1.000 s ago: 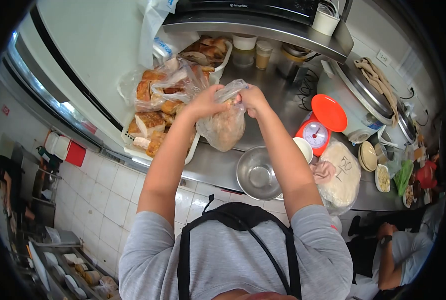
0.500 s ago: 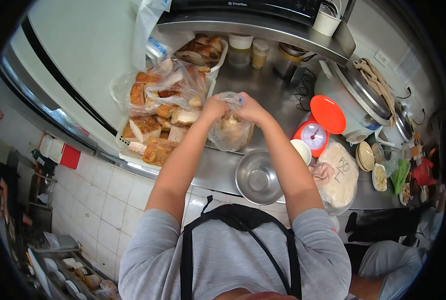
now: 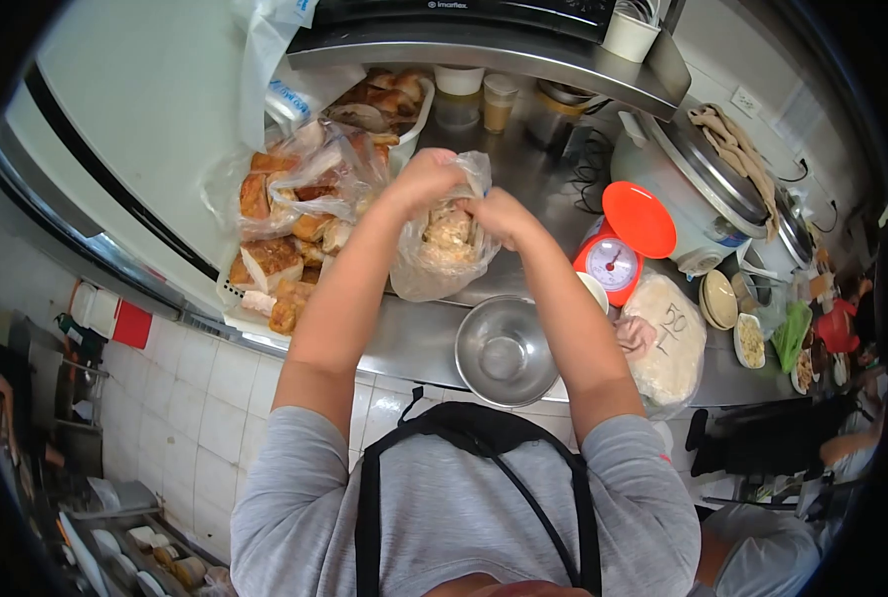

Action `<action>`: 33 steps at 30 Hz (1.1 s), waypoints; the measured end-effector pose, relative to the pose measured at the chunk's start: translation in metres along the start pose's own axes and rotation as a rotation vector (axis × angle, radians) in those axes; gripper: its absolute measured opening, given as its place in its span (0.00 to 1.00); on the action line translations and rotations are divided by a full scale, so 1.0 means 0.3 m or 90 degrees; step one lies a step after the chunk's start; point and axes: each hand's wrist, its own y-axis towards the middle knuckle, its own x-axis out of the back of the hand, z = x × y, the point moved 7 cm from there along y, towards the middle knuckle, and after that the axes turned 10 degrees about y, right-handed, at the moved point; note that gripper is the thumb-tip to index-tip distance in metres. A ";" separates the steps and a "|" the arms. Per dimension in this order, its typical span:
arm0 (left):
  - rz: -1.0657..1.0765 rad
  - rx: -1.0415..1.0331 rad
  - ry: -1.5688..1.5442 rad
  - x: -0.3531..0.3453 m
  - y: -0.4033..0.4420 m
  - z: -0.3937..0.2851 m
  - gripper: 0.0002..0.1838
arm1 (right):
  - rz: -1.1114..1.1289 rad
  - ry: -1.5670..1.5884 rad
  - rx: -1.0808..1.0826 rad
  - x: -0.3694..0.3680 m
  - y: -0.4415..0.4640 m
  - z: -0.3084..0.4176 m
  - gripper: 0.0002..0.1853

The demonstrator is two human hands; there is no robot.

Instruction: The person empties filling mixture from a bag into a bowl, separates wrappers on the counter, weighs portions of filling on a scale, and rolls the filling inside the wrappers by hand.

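Observation:
A clear plastic bag (image 3: 426,271) with pale brownish shredded food (image 3: 449,242) in it hangs between my hands over the steel counter. My left hand (image 3: 429,177) grips the bag's rim at its upper left, fingers closed. On the other side, my right hand (image 3: 500,216) has its fingers closed on the bag's right edge. The bag's mouth is spread and its contents show. Just below and to the right stands a steel mixing bowl (image 3: 504,350), near the counter's front edge. Left of the bag, browned meat chunks (image 3: 267,261) lie in a white basket, partly under plastic.
A red kitchen scale (image 3: 613,264) stands right of my right forearm, with a large bag marked "50" (image 3: 668,343) beside it. A big lidded pot (image 3: 697,189) is behind. A steel shelf (image 3: 484,58) overhangs the counter's back. Another person (image 3: 762,557) is at the lower right.
The bag's mouth has been pulled wider, and more of the food inside shows. My hands have moved apart, the left one slightly higher. The whole view has shifted a little.

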 end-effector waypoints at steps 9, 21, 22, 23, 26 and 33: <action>0.048 0.075 0.259 0.071 -0.090 0.064 0.09 | 0.086 0.246 0.162 -0.064 -0.057 0.158 0.10; 0.008 -0.136 0.012 -0.011 -0.062 -0.120 0.09 | -0.041 -0.250 0.222 -0.008 -0.021 0.122 0.24; 0.013 -0.133 -0.036 -0.012 -0.058 -0.124 0.09 | -0.030 -0.178 0.231 -0.008 -0.032 0.138 0.21; 0.004 -0.137 -0.070 -0.005 -0.054 -0.118 0.08 | -0.046 -0.124 0.221 -0.011 -0.048 0.128 0.12; 0.016 -0.128 -0.099 -0.023 -0.078 -0.113 0.07 | -0.030 -0.078 0.105 0.015 -0.099 0.101 0.12; -0.026 -0.104 -0.155 -0.133 -0.165 -0.033 0.11 | -0.155 0.035 0.210 0.132 -0.304 0.111 0.16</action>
